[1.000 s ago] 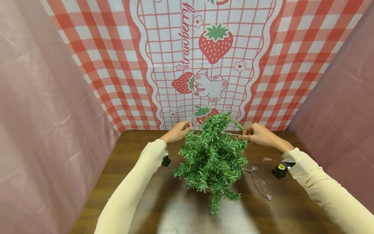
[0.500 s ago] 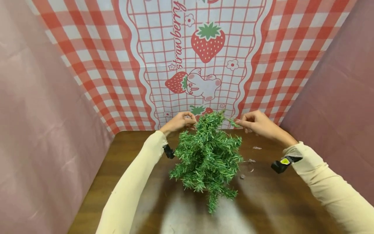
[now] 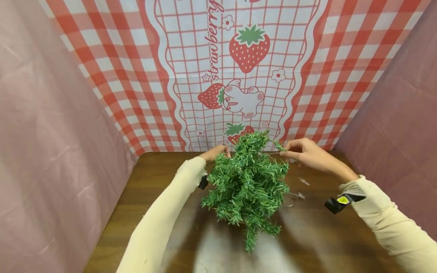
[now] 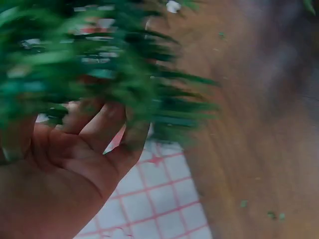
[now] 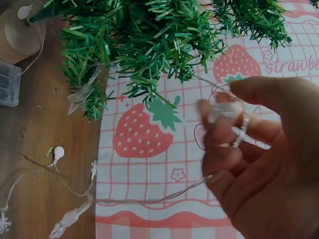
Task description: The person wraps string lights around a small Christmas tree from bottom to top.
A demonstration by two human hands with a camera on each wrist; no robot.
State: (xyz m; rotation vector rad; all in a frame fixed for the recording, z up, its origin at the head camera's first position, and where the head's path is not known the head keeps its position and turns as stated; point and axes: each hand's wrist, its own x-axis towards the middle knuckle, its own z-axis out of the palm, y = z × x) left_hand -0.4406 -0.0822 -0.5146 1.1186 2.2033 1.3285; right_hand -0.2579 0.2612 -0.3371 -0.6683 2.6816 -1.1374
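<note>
A small green artificial Christmas tree (image 3: pixel 247 185) stands on the table. Behind its upper left side is my left hand (image 3: pixel 214 153). In the left wrist view, green branches (image 4: pixel 94 55) cover the fingertips, so I cannot tell whether they hold anything. To the right of the treetop, my right hand (image 3: pixel 307 154) pinches a thin string of fairy lights. The wire (image 5: pixel 184 191) runs through the curled fingers in the right wrist view, with clear bulb covers between them. From the fingers, the wire reaches toward the branches.
More of the light string, with a small flower-shaped bulb (image 3: pixel 300 195), trails on the wooden table (image 3: pixel 164 174) right of the tree. A clear plastic box (image 5: pixel 9 84) lies beside the tree's round base (image 5: pixel 20 37). A strawberry-print cloth (image 3: pixel 191 87) hangs behind.
Both hands rose beside the treetop, then came down again. My left hand now reaches farther behind the branches. The loose string on the right has shifted toward the tree.
</note>
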